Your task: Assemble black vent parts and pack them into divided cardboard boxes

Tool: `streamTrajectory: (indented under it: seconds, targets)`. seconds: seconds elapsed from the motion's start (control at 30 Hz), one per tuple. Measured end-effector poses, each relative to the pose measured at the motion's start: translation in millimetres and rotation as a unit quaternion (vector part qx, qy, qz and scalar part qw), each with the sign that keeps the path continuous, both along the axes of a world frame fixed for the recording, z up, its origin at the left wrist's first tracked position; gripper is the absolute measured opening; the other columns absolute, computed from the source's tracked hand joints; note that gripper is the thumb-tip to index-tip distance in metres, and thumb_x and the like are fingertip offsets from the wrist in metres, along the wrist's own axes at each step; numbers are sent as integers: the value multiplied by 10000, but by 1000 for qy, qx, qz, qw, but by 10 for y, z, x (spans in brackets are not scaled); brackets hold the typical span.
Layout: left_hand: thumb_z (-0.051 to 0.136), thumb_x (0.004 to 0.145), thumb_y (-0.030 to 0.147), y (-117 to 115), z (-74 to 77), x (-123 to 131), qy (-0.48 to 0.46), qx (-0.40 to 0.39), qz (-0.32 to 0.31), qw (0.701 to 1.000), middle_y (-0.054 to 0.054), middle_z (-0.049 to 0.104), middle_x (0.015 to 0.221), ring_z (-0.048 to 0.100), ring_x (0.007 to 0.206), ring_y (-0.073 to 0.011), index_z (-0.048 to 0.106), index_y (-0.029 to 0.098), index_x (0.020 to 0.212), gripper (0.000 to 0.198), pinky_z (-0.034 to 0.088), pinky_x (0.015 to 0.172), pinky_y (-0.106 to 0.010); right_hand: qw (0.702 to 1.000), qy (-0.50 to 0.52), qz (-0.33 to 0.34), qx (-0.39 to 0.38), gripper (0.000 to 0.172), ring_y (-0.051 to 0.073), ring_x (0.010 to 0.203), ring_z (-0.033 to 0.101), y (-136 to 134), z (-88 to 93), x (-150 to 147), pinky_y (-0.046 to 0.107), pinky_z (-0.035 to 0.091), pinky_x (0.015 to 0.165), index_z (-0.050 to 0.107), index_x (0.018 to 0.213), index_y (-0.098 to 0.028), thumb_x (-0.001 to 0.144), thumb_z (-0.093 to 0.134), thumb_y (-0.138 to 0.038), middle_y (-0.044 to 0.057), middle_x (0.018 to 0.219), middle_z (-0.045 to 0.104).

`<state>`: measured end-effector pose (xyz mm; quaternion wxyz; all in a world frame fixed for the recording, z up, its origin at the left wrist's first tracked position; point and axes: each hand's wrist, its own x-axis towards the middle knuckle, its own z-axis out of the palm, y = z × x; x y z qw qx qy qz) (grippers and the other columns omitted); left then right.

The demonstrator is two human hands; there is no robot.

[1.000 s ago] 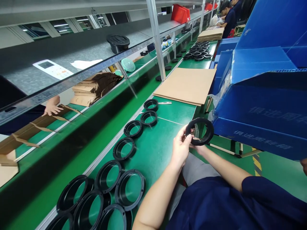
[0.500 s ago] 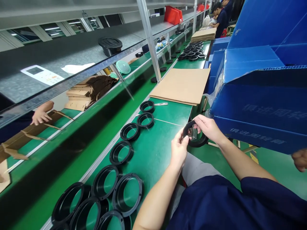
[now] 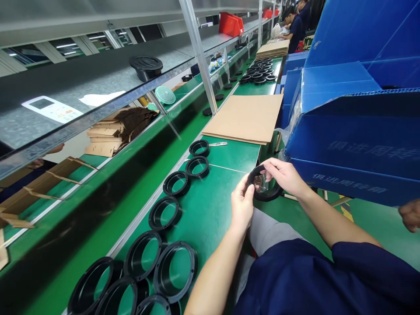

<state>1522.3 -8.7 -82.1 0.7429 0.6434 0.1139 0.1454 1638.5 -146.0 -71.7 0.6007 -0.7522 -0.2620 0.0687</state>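
Observation:
Between my two hands is a black plastic ring [image 3: 271, 195], held tilted over my lap beside the green table [image 3: 213, 201]. My left hand [image 3: 242, 199] grips the ring's left side with thumb and fingers. At the upper right rim, my right hand [image 3: 282, 173] is closed on it, its fingertips reaching over the inner edge. A small clear, shiny piece [image 3: 260, 183] shows inside the ring; whether it is held or lies behind cannot be made out. Several similar black rings [image 3: 166, 213] stand in a row on the table to my left.
Flat cardboard sheets [image 3: 244, 118] lie farther along the table, near a slim metal tool [image 3: 218, 144]. Large blue boxes [image 3: 354, 144] stand to the right. Another person's hand [image 3: 410, 215] shows at the right edge. A green conveyor belt [image 3: 98, 227] runs along the left.
The ring stays in both my hands, with my right fingers shifted slightly along its rim. Across the belt, another person's hand has drawn back beneath the shelf. The view has shifted slightly.

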Motion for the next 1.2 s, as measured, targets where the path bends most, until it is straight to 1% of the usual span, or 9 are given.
streamTrajectory:
  seconds: [0.2,0.33,0.57,0.73,0.87,0.97,1.03,1.13,1.2]
  targets:
    - [679,905,296,45,57,1,-6,-13,17,1000,-66,760,1200,705,996,-198,723,206,1272,381,531,1014,-371,964,185,24,188,507,166,664,661,13,-12,41,299,597,656,728,946,-171,931,641,-670,59,783,705]
    - [708,886,314,28,68,10,-10,-31,30,999,-79,762,1192,712,953,-186,725,190,1263,397,545,971,-340,952,211,9,222,532,165,669,672,54,-28,57,294,617,652,743,927,-156,886,695,-684,75,811,725]
    - [791,835,379,18,76,26,3,-98,71,993,-120,735,1248,734,985,-206,699,180,1287,502,575,882,-313,937,226,9,266,544,177,807,708,70,-145,63,307,635,766,766,998,-160,932,630,-683,105,947,756]
    - [816,819,426,-21,85,23,-2,-118,71,990,-129,716,1291,735,1046,-238,693,190,1298,548,577,920,-341,934,238,27,266,389,176,825,711,63,-181,16,309,630,774,733,1090,-200,846,800,-496,78,1021,755]
    - [785,854,486,-75,68,25,-6,-119,68,991,-130,677,1379,685,1201,-258,658,211,1347,579,549,1011,-351,929,248,32,273,360,154,804,695,63,-159,12,292,627,772,738,1098,-202,777,858,-314,60,1037,746]
    - [683,931,528,-90,-77,40,4,-101,94,990,-138,638,1434,666,1231,-239,580,227,1429,590,558,981,-333,903,263,14,339,316,125,774,678,44,-144,75,258,616,759,754,1080,-216,784,839,-288,46,1045,743]
    - [620,971,499,-77,-275,59,28,-56,86,994,-142,681,1354,690,1166,-229,598,203,1391,514,566,944,-338,882,276,7,381,279,120,768,674,19,-148,136,258,615,762,762,1056,-241,803,822,-342,35,1039,746]
    - [618,938,329,-52,-652,89,102,52,-14,993,-118,766,1074,721,991,-224,708,151,1161,299,564,928,-373,876,275,30,395,304,103,721,655,-50,-167,219,232,587,699,771,1087,-288,884,718,-507,18,984,743]
    - [624,873,219,-46,-866,95,136,129,-76,979,-102,773,999,717,948,-228,735,143,1060,230,556,942,-392,902,220,36,371,370,74,663,628,-150,-149,264,195,525,622,765,1157,-318,976,562,-569,4,921,732]
